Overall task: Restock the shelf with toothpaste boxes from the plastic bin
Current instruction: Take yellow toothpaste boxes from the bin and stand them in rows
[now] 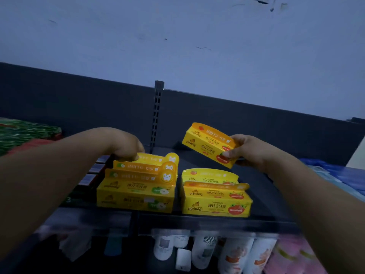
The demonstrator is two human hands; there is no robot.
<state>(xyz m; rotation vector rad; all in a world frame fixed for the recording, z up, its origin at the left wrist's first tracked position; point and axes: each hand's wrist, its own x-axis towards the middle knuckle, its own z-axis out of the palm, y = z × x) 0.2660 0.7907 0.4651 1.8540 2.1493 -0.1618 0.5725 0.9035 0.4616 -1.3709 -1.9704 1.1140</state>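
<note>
A pale wall (177, 36) rises behind a dark back panel (79, 99) with a slotted upright post (157, 113). Green packets (23, 133) sit at the far left. White bottles (205, 252) and pink packs (292, 258) fill the lower level, blue packets (339, 175) at right.

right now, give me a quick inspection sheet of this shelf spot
surface: dark shelf, bare at the back right.
job's things: green-label boxes stacked at left; strawberry boxes at right; one more strawberry box held tilted above the shelf. plastic bin: nothing seen.
clutter: dark red boxes left of the stacks.
hands: left hand rests on the rear green-label box; right hand grips the tilted box.
cables: nothing seen.
surroundings: pale wall, slotted upright, white bottles on the lower shelf.
</note>
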